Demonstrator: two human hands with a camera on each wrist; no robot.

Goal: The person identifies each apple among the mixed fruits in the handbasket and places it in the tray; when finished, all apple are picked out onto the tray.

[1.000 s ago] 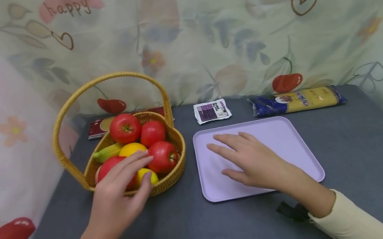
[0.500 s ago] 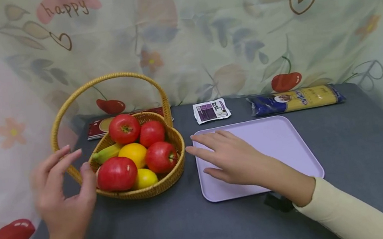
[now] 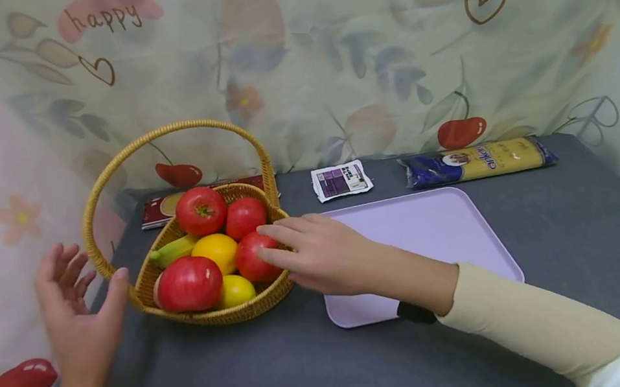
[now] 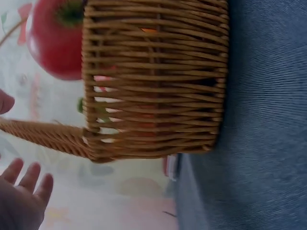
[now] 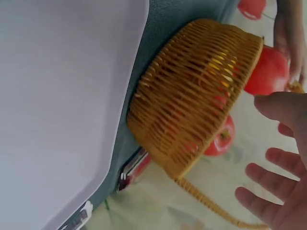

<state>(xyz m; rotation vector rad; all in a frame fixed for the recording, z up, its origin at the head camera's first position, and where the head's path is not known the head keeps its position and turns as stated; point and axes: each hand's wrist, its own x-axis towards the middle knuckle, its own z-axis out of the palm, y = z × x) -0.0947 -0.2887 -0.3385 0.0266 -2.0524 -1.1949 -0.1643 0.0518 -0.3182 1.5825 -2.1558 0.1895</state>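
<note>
Two hands flank the fruit basket

The wicker basket stands at the left of the dark table, heaped with fruit, its handle upright; the lilac tray lies just to its right. The left hand is at the basket's left end, thumb and fingers spread apart; the right hand is at its right rim, fingers extended. Neither grips anything.

This looks like lining up for a hold on the basket or its fruit; I cannot tell which. A lift of the basket would call for an even grip from both sides, keeping the topmost red apple from rolling.

The right hand covers part of the right-hand apple and the tray's left edge. A dark red pack is mostly hidden behind the basket. The left wrist view crops the left hand, and whether either hand touches the wicker is unclear.
</note>
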